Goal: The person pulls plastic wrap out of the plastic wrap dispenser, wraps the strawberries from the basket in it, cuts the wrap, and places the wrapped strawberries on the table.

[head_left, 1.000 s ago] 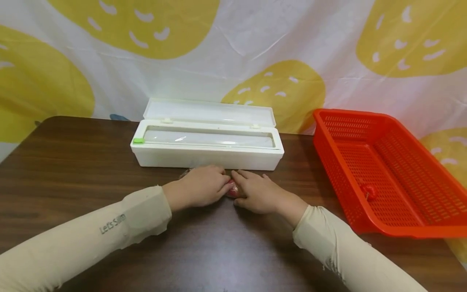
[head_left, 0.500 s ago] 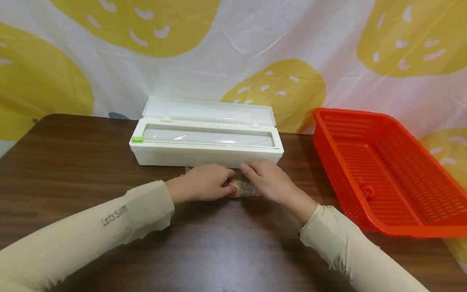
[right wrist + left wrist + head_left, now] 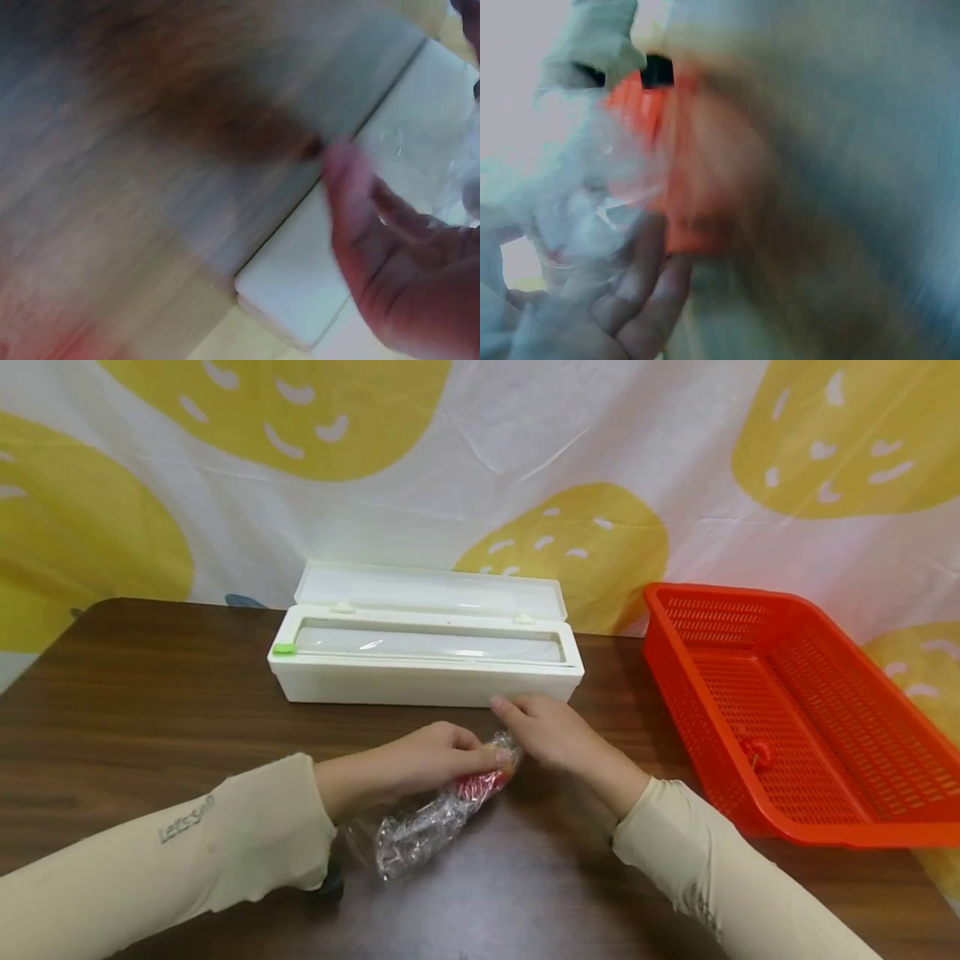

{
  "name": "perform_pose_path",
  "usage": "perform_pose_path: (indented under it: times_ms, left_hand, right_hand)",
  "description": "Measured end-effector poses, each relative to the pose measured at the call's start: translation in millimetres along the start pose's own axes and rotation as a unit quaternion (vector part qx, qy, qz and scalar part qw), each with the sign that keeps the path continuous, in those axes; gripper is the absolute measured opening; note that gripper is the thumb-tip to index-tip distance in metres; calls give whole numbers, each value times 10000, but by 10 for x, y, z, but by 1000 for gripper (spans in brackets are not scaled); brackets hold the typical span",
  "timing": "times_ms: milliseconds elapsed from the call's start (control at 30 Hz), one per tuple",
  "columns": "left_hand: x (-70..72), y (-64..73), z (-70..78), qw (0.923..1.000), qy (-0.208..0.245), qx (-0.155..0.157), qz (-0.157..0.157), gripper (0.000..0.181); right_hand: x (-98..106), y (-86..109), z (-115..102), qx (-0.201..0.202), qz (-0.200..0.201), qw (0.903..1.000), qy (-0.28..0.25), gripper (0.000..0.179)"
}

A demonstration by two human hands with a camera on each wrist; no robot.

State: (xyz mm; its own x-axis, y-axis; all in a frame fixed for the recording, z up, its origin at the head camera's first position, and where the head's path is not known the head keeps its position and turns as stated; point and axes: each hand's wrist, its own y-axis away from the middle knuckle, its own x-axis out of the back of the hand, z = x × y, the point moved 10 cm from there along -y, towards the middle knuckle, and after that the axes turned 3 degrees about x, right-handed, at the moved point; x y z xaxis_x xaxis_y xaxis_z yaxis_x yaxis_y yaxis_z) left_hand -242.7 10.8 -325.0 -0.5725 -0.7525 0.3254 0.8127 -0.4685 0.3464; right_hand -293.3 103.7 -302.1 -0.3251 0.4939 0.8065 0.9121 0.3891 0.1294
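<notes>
In the head view my left hand (image 3: pixel 431 762) grips a red and yellowish object (image 3: pixel 482 785) wrapped in clear cling film (image 3: pixel 420 839). Its exact kind is hidden by the film and fingers. A crumpled tail of film trails from it toward the front left. Beside the wrapped object's upper end is my right hand (image 3: pixel 555 731), its thumb extended. Whether its fingers touch the film cannot be made out. The left wrist view is blurred, with film next to the fingers (image 3: pixel 656 300). In the right wrist view, the thumb and fingers (image 3: pixel 409 214) stand apart.
A white cling film dispenser (image 3: pixel 427 683) with its lid raised and a green slider (image 3: pixel 284 648) stands behind the hands. To the right is a red plastic basket (image 3: pixel 693 710) containing a small curved red item (image 3: pixel 759 753). A patterned cloth (image 3: pixel 510 435) hangs behind the table (image 3: pixel 150 693).
My left hand has turned and come nearer with the wrapped object, exposing its film tail. My right hand has moved right and slightly back, off the wrapped object.
</notes>
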Motion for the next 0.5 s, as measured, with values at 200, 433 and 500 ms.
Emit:
perform_pose_path:
  times_ms: [200, 433, 500]
  left_hand:
    - [-328, 150, -27, 9723, 2087, 153, -1045, 32]
    - [-410, 240, 36, 9753, 1800, -246, -1257, 37]
    - [-409, 258, 65, 9739, 1800, -423, -1314, 36]
  right_hand:
    - [-117, 38, 36, -517, -592, 9851, -1528, 43]
    - [1, 33, -211, 326, -163, 9885, -1470, 30]
    - [28, 18, -250, 409, 10, 9878, -1504, 28]
